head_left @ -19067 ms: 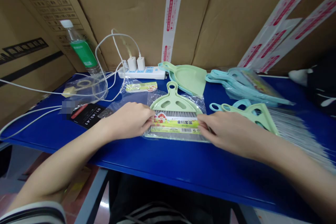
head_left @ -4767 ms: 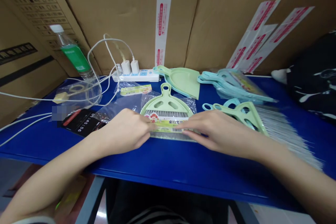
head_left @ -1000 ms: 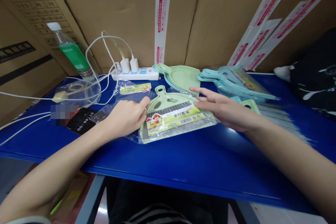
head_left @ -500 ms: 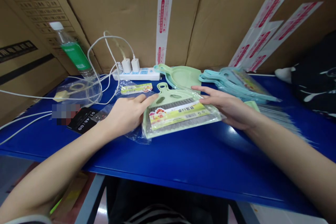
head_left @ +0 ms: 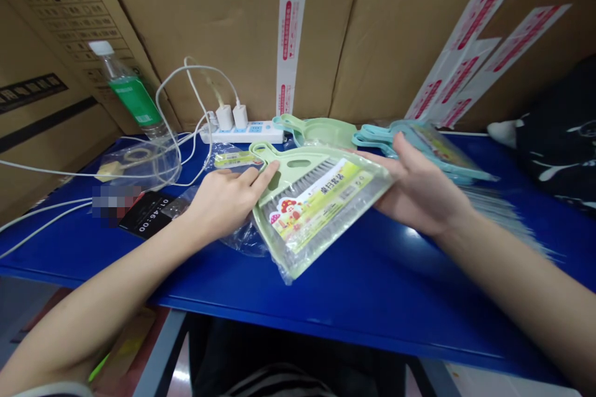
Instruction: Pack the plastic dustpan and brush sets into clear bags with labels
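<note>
A pale green dustpan set (head_left: pixel 321 164), with a grey-bristled brush and a mushroom-printed label (head_left: pixel 321 201), sits tilted in a clear plastic bag in front of me. My left hand (head_left: pixel 230 198) grips its left side near the looped handle, index finger laid on the pan. At the right corner, my right hand (head_left: pixel 414 195) holds the set from beneath, palm turned up and thumb raised; its fingertips are hidden behind the pan. Beyond it lie another green dustpan (head_left: pixel 330 131) and several bagged blue dustpans (head_left: pixel 433 152).
Left on the blue table (head_left: pixel 354 298) are a green-labelled bottle (head_left: pixel 133 96), a phone-like black screen (head_left: pixel 151 214) and white cables. A power strip (head_left: pixel 249 131) stands by the cardboard wall (head_left: pixel 223 18). Clear bags (head_left: pixel 505 217) lie at right, a dark patterned fabric item (head_left: pixel 559 136) beyond.
The dustpan set has turned, its handle going left and its front edge tipping up at the right. My right hand has rolled from the top of the bag to underneath its right corner.
</note>
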### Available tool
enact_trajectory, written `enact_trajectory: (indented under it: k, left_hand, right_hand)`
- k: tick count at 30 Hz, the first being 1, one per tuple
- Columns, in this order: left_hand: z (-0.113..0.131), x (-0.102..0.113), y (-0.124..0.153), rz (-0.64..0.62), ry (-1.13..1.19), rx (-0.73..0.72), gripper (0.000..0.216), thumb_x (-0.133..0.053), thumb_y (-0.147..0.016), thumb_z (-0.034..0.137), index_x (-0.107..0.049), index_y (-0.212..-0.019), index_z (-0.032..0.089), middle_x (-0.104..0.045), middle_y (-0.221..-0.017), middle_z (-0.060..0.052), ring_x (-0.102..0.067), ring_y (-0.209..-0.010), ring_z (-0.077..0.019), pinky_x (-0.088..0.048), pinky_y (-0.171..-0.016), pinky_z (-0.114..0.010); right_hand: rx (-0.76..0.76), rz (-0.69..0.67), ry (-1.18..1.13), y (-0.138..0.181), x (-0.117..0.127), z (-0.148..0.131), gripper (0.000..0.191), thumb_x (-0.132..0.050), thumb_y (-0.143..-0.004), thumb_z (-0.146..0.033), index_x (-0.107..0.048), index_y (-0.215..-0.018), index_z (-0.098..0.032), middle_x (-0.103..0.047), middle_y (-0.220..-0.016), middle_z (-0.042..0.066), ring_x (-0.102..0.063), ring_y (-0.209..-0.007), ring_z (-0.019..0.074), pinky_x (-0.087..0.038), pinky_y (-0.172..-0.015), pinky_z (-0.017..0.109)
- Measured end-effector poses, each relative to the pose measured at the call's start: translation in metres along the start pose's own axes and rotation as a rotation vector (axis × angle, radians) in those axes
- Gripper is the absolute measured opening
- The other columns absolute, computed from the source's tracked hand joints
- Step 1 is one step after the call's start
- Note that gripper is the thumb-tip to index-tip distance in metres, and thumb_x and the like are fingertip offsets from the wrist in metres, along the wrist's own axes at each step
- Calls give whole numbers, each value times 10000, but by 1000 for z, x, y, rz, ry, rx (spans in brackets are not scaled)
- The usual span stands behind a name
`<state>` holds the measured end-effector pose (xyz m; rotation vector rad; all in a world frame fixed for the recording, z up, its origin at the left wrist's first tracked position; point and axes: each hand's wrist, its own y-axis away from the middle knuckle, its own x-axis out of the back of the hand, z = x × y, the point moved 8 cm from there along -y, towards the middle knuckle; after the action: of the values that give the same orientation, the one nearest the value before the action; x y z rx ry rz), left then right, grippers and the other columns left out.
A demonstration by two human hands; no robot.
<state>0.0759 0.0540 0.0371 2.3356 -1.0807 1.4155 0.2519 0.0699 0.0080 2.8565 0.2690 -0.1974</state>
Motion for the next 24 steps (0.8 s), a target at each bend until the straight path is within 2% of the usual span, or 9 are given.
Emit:
enact_trajectory:
  k: [2, 5, 8, 11, 16, 19, 24]
  left_hand:
    - [-1, -1, 0, -17, 0, 34, 566, -489, -798, 104, -515, -1363, 113, -715, -817, -95, -661, -612, -217, -417, -497, -295]
    - [-1, -2, 1, -27, -12, 71, 563, -503, -770, 95, -548, -1331, 93, -708, -756, -91, -659, -589, -217, -412, -488, -290]
    - [1, -1, 2, -28, -24, 96, 538, -505, -770, 99, -573, -1303, 76, -699, -709, -86, -650, -555, -209, -405, -471, -287]
    - [3, 1, 4, -11, -23, 102, 516, -525, -765, 119, -594, -1274, 62, -700, -691, -84, -654, -556, -209, -417, -478, -290]
    - [9, -5, 3, -6, 12, 46, 486, -543, -755, 127, -626, -1233, 89, -701, -655, -59, -659, -566, -204, -439, -502, -288]
    - [10, -3, 3, 43, 32, 23, 452, -533, -808, 165, -616, -1248, 101, -707, -678, -58, -654, -562, -201, -446, -506, -292]
    - [5, 8, 6, 139, 91, 56, 406, -409, -933, 240, -584, -1294, 173, -675, -640, -38, -622, -534, -179, -443, -520, -281]
  right_hand:
    - [47, -30, -69, -1, -2, 0, 483, -469, -838, -544, -645, -1172, -242, -731, -1085, 85, -610, -1142, 304, -523, -910, 444]
    - [92, -114, -117, -2, -8, 7, 322, -639, -767, -405, -682, -1053, -264, -732, -1093, 48, -609, -1144, 281, -499, -967, 442]
    - [44, -222, -134, 2, -20, 22, 316, -743, -702, -324, -682, -1006, -263, -723, -1115, 35, -637, -1095, 264, -510, -963, 442]
    - [17, -284, -128, 8, -31, 32, 361, -768, -710, -336, -660, -1048, -269, -705, -1165, 35, -654, -1061, 244, -533, -931, 441]
    - [73, -221, -55, 8, -28, 30, 392, -782, -702, -386, -653, -1043, -242, -710, -1147, 52, -671, -1012, 226, -540, -910, 412]
    - [69, -161, -63, 6, -20, 23, 408, -787, -682, -363, -646, -1045, -240, -716, -1131, 53, -677, -997, 241, -544, -898, 418]
    - [41, -3, -75, 7, -7, 3, 370, -658, -783, -245, -591, -1147, -240, -714, -1137, 70, -655, -1062, 247, -534, -918, 387]
